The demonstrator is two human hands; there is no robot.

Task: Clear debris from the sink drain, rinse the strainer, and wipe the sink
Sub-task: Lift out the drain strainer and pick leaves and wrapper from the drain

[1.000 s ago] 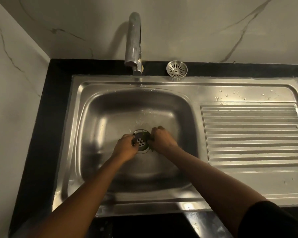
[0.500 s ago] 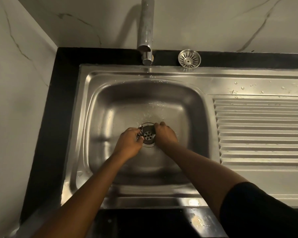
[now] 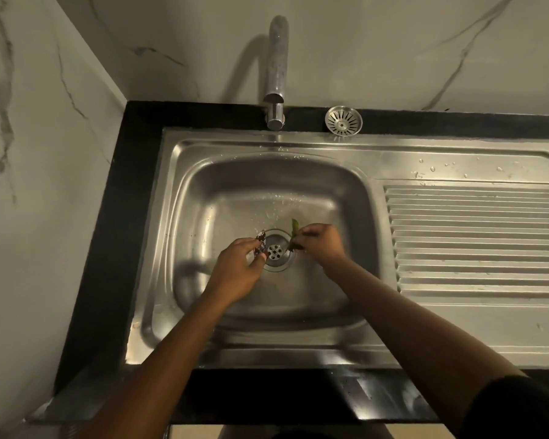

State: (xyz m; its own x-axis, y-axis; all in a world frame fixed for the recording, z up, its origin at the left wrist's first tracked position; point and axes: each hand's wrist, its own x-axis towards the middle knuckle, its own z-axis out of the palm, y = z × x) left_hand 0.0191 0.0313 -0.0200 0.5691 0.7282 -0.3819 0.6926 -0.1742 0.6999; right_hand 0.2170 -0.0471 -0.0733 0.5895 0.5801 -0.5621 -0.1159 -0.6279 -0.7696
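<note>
Stainless steel sink [image 3: 330, 172] set in black counter [image 3: 108, 248], marble wall [image 3: 393, 42] behind; ribbed drainboard [image 3: 476, 239] to the right, spotted with water drops. Tap [image 3: 276, 71] centred at the back rim, not running. Strainer [image 3: 343, 120] parked on the back ledge just right of the tap, upright, out of the drain, apparently not yet rinsed.

Basin wet along its far slope. Drain [image 3: 276, 250] open at the basin floor, perforated centre exposed, no debris visible within the cup itself.

Left hand [image 3: 235, 274] just left of the drain, fingertips pressed together on a small dark printed wrapper scrap [image 3: 260, 242], held at the drain's left rim. Right hand [image 3: 322, 243] just right of the drain, thumb and forefinger pinching a green leaf [image 3: 293, 232], long axis running toward the back wall, lower end at the drain's right edge.

Judged: debris removal in hand, both pieces lifted clear or nearly so. Both hands equally near the drain; strainer well apart, behind and to the right, nearer the right hand. Disposal point not in view.
</note>
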